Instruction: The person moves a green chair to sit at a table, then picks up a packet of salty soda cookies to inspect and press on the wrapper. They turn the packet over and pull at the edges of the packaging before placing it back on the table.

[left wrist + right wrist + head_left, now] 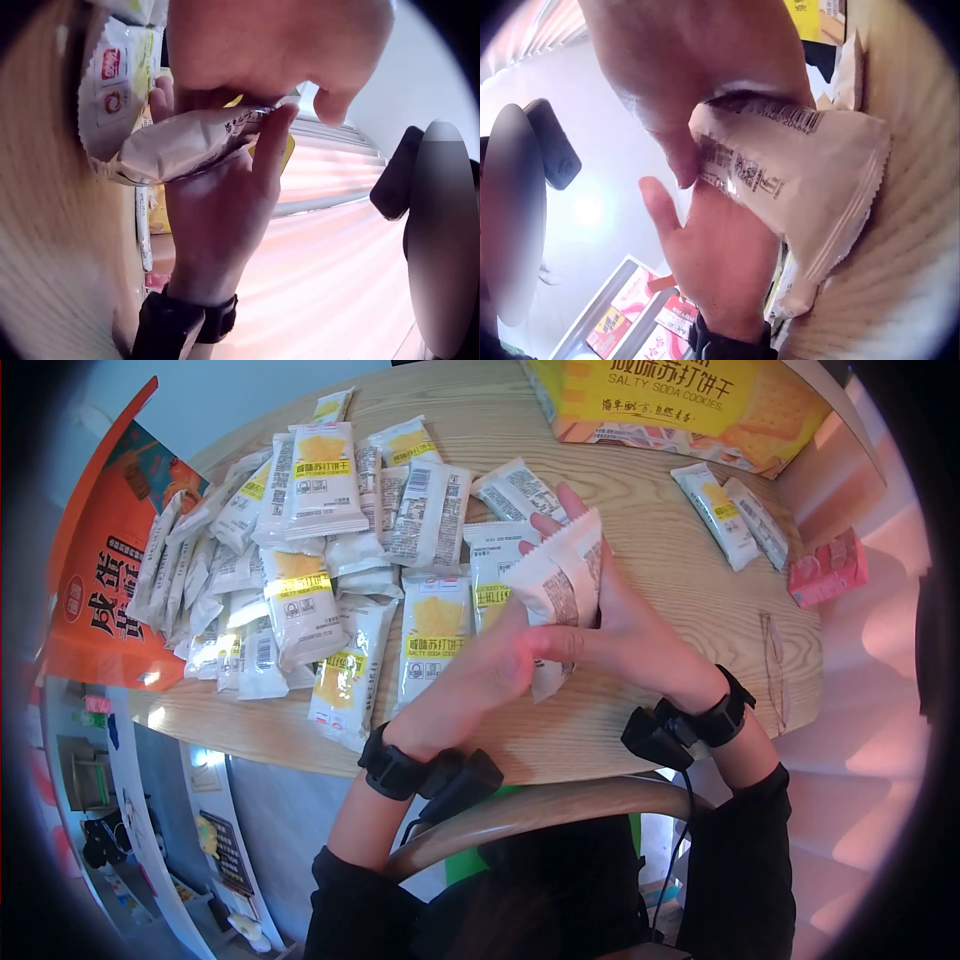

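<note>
- The table (640,480) has a pale, grained wood top and carries the pile (300,585) of white and yellow wrapped packets, heaped at many angles
- The orange box (100,585) stands just left of the pile, its printed side leaning outward
- The yellow box (690,405), lettered SALTY SODA COOKIES, sits beyond the pile and well to its right
- Two loose packets (715,515) lie side by side well right of the pile, with the pink box (828,568) near them, farther from the pile
- In the room, a shelf (95,785) is down and left of the pile, off the table; a pale pink pleated surface (860,790) rises far to its right
- The held packet (563,575) is tilted, at the pile's right edge, between the two hands
- The right hand (625,625) grips it, thumb on one face and fingers behind, their tips showing past the wrapper
- The left hand (485,670), on the pile's side, touches it; its fingers are mostly hidden, so I cannot tell how tightly they close
</note>
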A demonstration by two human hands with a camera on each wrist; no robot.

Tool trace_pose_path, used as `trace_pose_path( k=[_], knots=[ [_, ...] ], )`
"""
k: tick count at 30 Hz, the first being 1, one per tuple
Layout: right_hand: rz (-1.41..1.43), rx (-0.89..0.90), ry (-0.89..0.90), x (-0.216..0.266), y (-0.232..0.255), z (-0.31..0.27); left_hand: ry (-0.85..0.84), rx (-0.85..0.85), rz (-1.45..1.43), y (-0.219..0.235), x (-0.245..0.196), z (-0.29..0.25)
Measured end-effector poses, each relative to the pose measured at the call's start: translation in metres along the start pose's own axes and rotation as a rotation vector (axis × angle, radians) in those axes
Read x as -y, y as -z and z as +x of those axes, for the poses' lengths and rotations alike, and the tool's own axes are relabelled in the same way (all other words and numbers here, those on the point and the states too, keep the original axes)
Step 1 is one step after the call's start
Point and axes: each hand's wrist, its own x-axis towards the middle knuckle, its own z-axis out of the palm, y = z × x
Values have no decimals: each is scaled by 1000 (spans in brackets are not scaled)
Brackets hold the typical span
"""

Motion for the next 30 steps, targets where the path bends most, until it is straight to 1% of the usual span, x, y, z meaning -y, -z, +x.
trace_pose_path(
  k=[1,3,4,5,6,7,9,10,11,12,13,14,15,16,17,18,19,20,21,22,23,24,25,26,27,28,30],
  knots=[
    [-1,-2,-2,-1,1,0,60,60,-82,-5,-2,-1],
    [-185,44,113,-3,5,1,60,58,-86,-4,3,-4],
    [-183,44,111,-4,7,1,60,54,-89,-4,5,-4],
    [-235,60,174,-5,9,3,62,54,-89,-4,4,-3],
    [-286,76,237,-3,8,5,14,63,-112,-3,1,1],
    [-283,77,236,1,5,5,-34,72,-135,-3,-3,5],
    [64,-33,176,14,-1,3,-131,89,-179,-3,-10,13],
    [67,-33,175,12,1,4,-179,98,-201,-3,-11,14],
    [41,-41,227,9,4,6,-177,97,-200,-4,-11,13],
    [14,-49,279,7,7,8,-120,85,-142,-5,-10,13],
    [16,-49,279,5,9,8,-63,73,-86,-6,-10,12],
    [63,-13,238,3,10,7,-62,70,-86,-5,-10,12],
    [111,23,198,2,11,7,-13,123,-140,-3,-10,13],
    [113,24,198,2,10,7,35,176,-194,-1,-10,13],
    [99,25,150,2,10,7,35,175,-194,-1,-12,12],
    [84,25,103,2,9,7,73,130,-192,-2,-15,11],
    [84,24,103,1,11,7,110,86,-190,-2,-17,10],
    [99,20,50,-1,14,8,110,86,-190,-3,-16,11],
    [115,17,-2,-1,16,8,62,-25,-134,-4,-16,14],
    [116,18,-3,-1,19,7,13,-137,-77,-5,-15,15],
    [169,-61,-49,-1,21,6,14,-138,-77,-4,-13,16],
    [222,-141,-94,0,21,6,-57,-253,12,-2,-8,17],
    [222,-141,-95,1,21,6,-127,-368,101,0,-5,17],
    [82,-91,-68,5,19,6,-127,-368,101,1,-4,18],
    [-59,-42,-41,7,18,5,-179,-397,49,1,-3,18],
    [-62,-42,-40,5,17,5,-232,-425,-3,2,-3,19],
    [-94,126,-97,-1,14,3,-249,-423,-1,6,-1,17]
  ],
)
